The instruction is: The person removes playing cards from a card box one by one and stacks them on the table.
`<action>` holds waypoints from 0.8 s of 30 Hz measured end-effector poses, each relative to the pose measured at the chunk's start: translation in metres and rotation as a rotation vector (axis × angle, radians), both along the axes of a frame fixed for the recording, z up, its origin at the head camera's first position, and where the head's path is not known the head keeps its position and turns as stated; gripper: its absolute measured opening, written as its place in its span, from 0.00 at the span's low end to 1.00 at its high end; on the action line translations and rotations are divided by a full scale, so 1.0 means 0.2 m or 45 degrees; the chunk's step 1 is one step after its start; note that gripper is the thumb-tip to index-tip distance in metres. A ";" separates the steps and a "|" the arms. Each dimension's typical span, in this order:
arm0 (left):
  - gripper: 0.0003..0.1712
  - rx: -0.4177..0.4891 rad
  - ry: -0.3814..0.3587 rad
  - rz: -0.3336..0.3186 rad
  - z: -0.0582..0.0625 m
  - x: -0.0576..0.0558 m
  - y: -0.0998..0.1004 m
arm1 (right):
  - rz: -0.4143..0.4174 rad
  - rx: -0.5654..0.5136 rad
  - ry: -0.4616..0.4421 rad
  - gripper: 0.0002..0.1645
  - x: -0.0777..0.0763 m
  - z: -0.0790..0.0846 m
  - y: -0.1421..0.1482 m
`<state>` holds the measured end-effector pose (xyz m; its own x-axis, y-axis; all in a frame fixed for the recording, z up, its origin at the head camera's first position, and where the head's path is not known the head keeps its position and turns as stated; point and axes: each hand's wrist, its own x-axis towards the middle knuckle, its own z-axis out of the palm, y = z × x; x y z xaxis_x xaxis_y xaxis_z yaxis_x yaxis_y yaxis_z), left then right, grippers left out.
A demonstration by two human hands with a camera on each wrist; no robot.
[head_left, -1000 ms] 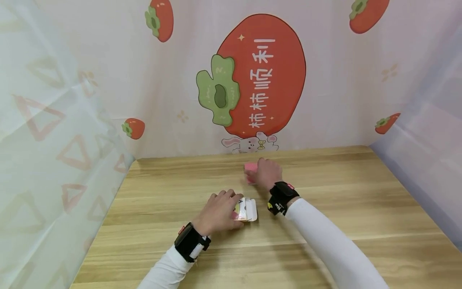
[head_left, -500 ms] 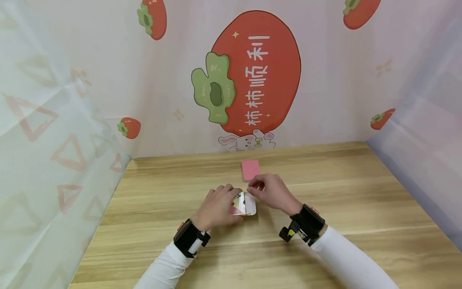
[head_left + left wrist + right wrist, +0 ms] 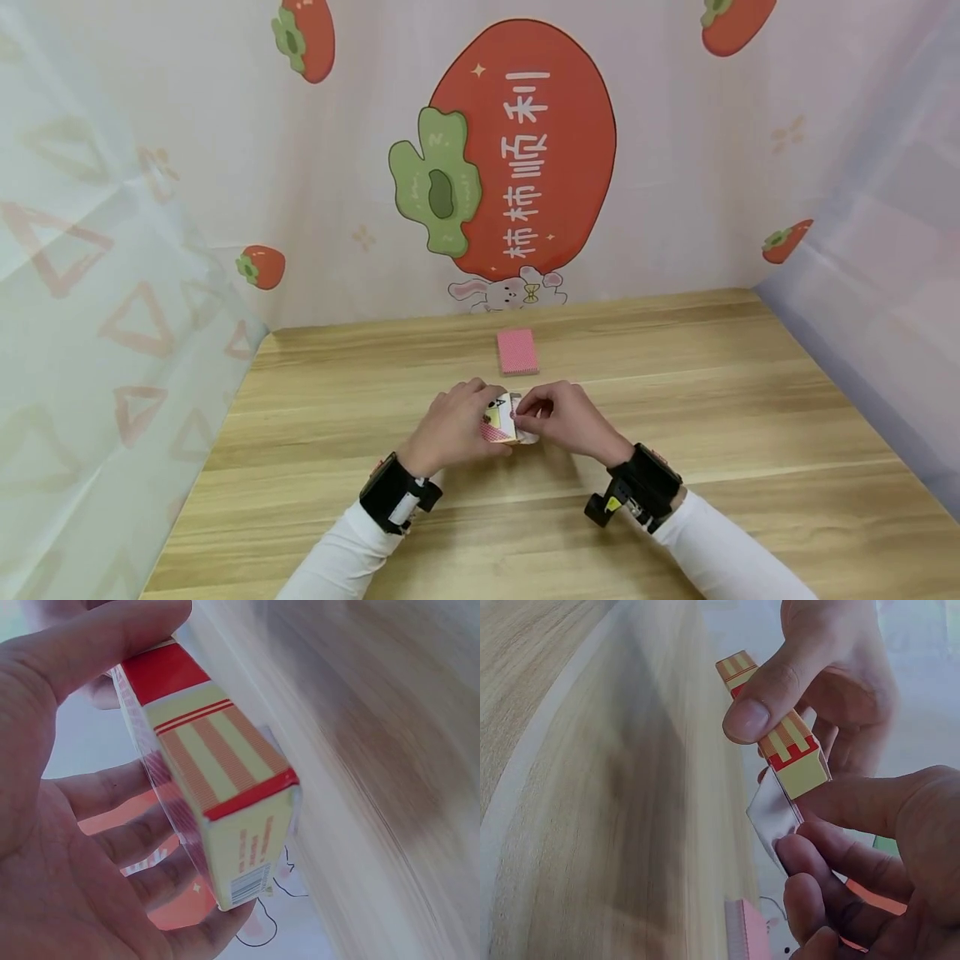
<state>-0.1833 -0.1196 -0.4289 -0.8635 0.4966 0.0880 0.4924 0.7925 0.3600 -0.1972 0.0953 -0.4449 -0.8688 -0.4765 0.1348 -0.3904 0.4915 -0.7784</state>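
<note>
Card box [image 3: 501,427] is sitting between the left grip [image 3: 453,425] and the right grip [image 3: 576,419], near the middle of the worktop [image 3: 315,475], in the head view. The left grip is holding it across its thin sides, thumb on the near one and fingers on the far one, probably to stop it from sliding about. The right grip is making a tiny pinch at the loose end. Past them, a pink stack [image 3: 517,352] is lying flat by itself, likely to give both grips room. The box top is showing white, with a black letter A, a bit of yellow and a pink patterned corner.

In the left wrist view, the fingers are curling round the far side, so the left grip is only as wide as the box. The side near the thumb is showing tan and cream stripes with red bands. The bottom end is showing a barcode [image 3: 251,885] and tiny red print, too blurry to read.

In the right wrist view, a pale flap [image 3: 771,811] is sticking out, and the right grip is pinching it, maybe because it is thin and bendy. I cannot tell whether the box is touching the worktop.
</note>
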 end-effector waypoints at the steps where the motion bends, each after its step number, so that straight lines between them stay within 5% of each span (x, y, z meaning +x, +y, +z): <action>1: 0.43 0.000 0.001 -0.004 0.00 0.00 0.00 | -0.006 -0.001 -0.017 0.03 0.00 0.00 0.00; 14: 0.43 0.034 0.005 -0.027 0.01 0.01 0.02 | -0.123 0.052 -0.130 0.11 -0.01 -0.02 -0.01; 24: 0.43 0.017 0.004 -0.025 0.02 0.02 0.01 | -0.074 0.008 -0.155 0.13 0.00 -0.03 0.04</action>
